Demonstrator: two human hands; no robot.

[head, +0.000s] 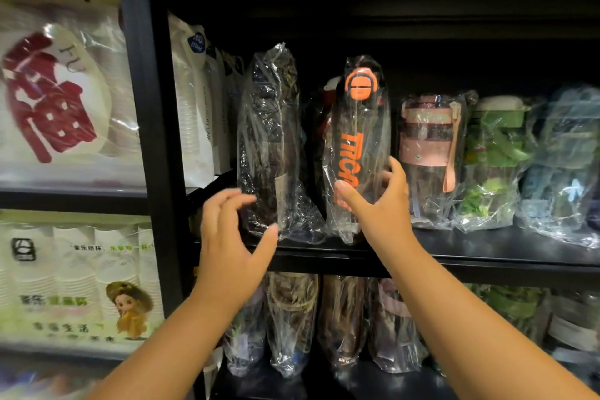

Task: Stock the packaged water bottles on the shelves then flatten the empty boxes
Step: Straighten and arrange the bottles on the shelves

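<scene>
head view: the right grip (378, 208) curls thumb and fingers round the lower body of the black, orange-lettered water bottle in a clear plastic bag (357, 127), keeping it upright on the black metal shelf (506, 258), probably to square it into the front row. the left grip (232, 237) is spread wide and holds nothing, just beside the dark bagged water bottle (269, 140), seemingly ready to stop it tipping.

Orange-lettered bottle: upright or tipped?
Upright, slight lean: orange-lettered bottle stands base-down on the shelf, orange cap on top.
</scene>
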